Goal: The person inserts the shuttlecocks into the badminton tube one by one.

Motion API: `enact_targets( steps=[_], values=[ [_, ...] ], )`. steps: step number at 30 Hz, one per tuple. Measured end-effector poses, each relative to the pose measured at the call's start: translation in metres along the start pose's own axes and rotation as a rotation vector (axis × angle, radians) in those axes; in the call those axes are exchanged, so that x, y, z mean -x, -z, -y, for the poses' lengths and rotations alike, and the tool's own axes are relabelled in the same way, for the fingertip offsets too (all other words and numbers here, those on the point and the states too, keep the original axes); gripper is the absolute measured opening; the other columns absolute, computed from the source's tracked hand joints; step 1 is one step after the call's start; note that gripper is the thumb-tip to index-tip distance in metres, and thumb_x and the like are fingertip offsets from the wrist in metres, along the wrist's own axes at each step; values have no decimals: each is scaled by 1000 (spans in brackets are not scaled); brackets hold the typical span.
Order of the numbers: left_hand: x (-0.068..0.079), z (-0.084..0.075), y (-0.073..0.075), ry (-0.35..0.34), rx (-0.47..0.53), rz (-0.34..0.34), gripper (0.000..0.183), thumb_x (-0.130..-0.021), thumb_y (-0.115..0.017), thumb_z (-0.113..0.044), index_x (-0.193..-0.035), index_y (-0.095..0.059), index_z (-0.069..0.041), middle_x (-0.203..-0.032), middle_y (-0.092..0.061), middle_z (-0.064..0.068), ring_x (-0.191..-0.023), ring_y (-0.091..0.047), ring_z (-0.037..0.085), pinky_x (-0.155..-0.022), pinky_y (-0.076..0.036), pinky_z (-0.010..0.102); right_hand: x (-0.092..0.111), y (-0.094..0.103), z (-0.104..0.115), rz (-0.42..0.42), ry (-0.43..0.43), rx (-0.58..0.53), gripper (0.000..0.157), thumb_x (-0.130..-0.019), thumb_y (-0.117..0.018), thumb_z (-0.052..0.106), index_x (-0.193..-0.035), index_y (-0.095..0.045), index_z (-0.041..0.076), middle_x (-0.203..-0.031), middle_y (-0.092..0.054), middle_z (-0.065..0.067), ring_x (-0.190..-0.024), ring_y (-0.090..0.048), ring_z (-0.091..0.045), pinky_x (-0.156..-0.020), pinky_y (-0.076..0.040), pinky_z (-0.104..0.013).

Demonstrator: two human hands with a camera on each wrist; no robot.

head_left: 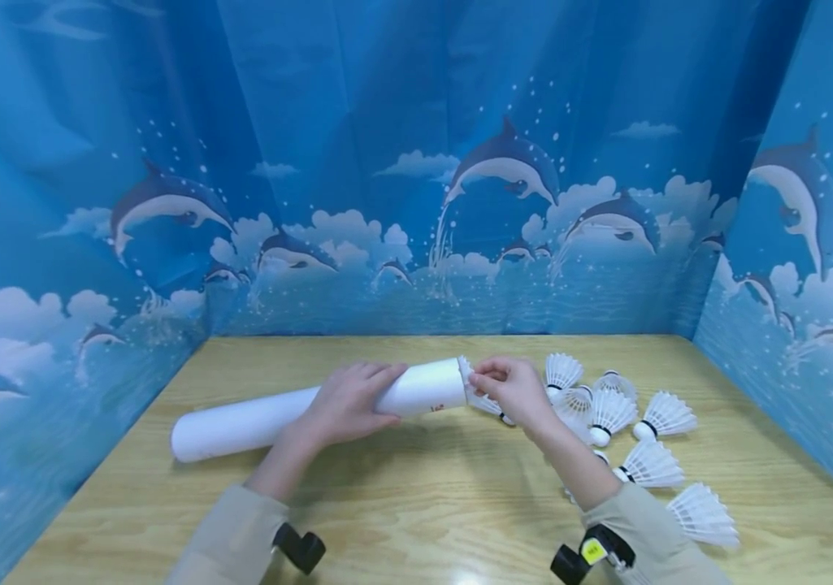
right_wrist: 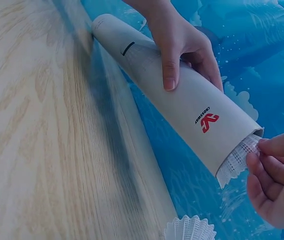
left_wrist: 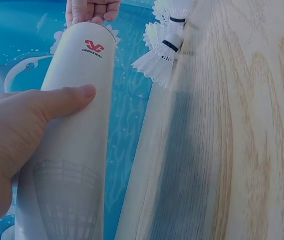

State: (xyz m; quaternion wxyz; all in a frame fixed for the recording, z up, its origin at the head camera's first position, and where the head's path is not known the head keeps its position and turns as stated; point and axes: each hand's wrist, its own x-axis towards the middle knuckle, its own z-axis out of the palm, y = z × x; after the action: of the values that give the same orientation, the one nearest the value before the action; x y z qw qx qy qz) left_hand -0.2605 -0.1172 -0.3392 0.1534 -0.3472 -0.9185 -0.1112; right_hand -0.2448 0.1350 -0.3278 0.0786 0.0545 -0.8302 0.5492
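Observation:
A long white shuttlecock tube [head_left: 248,422] with a red CROSSWAY logo slants over the table, its right end raised. My left hand [head_left: 349,404] grips it around the middle, thumb lying along the near side, as the left wrist view also shows. At the tube's right-hand mouth my right hand [head_left: 514,392] pinches the skirt edge of a white shuttlecock [right_wrist: 239,157] between thumb and fingers. Only the skirt's frilled rim sticks out of the mouth; the rest of that shuttlecock is hidden inside the tube.
Several loose white shuttlecocks with black bands, such as one [head_left: 666,415] and another [head_left: 703,515], lie on the right of the wooden table [head_left: 416,520]. One more [head_left: 492,407] lies behind the tube's mouth. A blue dolphin-print curtain [head_left: 357,162] surrounds the back and sides.

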Motion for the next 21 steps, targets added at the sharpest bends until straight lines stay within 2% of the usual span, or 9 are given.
enact_targets(
  steps=[5,12,16,21],
  values=[
    [-1,-1,-1,-2,0,-5,74,-70,-79,-38,-135,-49,-19,-122,-58,4,-107,-55,24,-88,-46,45,1,-5,-2,25,10,-51,12,-84,-63,0,-93,-65,-8,-84,-69,-15,-71,-64,-18,-73,-54,-38],
    [0,-3,-3,-2,-9,7,74,-71,-79,-39,-135,-49,-18,-123,-58,5,-107,-55,25,-88,-46,46,2,-9,-8,79,62,-77,11,-86,-59,-4,-93,-62,-11,-83,-68,-17,-71,-63,-16,-70,-54,-33],
    [-1,-3,-2,1,-11,-1,75,-70,-79,-40,-135,-48,-18,-123,-58,5,-107,-55,25,-88,-46,46,1,-8,-8,86,58,-123,12,-87,-58,-4,-94,-61,-13,-85,-67,-18,-74,-64,-18,-75,-54,-39],
    [0,-2,-2,-6,-16,-6,74,-71,-79,-39,-135,-49,-18,-122,-58,5,-106,-56,25,-87,-47,46,1,-8,-11,107,45,-133,12,-87,-58,-4,-95,-62,-12,-87,-68,-18,-75,-65,-19,-76,-54,-39]
  ],
)
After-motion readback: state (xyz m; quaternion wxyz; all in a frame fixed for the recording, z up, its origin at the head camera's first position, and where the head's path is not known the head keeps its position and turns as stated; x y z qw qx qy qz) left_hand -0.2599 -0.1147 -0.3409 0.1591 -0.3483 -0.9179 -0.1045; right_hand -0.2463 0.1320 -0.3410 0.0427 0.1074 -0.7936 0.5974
